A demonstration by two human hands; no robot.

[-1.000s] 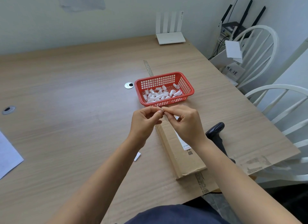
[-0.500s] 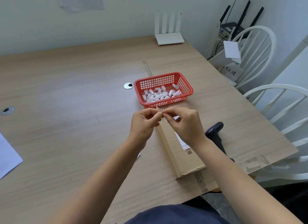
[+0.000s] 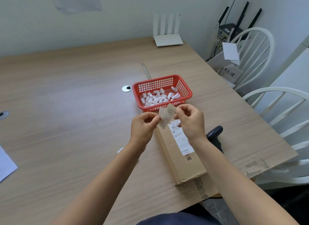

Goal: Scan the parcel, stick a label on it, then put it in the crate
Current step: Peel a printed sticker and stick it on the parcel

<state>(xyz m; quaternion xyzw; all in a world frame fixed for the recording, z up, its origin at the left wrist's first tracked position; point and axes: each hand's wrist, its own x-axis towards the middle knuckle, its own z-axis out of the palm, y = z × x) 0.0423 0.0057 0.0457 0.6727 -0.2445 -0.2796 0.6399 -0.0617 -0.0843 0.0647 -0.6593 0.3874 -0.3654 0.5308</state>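
Head view: over a light wood-grain bench (image 3: 66, 107), a person's left hand (image 3: 144, 126) and right hand (image 3: 190, 120) hold up a small, thin, semi-translucent paper label (image 3: 166, 116), each grip pinching one side edge between thumb and fingertips, the strip curling between them. Just below lies the long, flat brown cardboard parcel (image 3: 182, 157), running from near edge to far, its white printed shipping slip (image 3: 181, 139) face up. A red plastic mesh basket (image 3: 184, 89) of small white paper pieces stands just beyond; a black handheld scanner (image 3: 214, 134) rests right of the parcel. The label looks featherlight, limp and likely tacky, best kept by its edges; the parcel seems stiff and light, probably best gripped along its long sides. No crate can be identified
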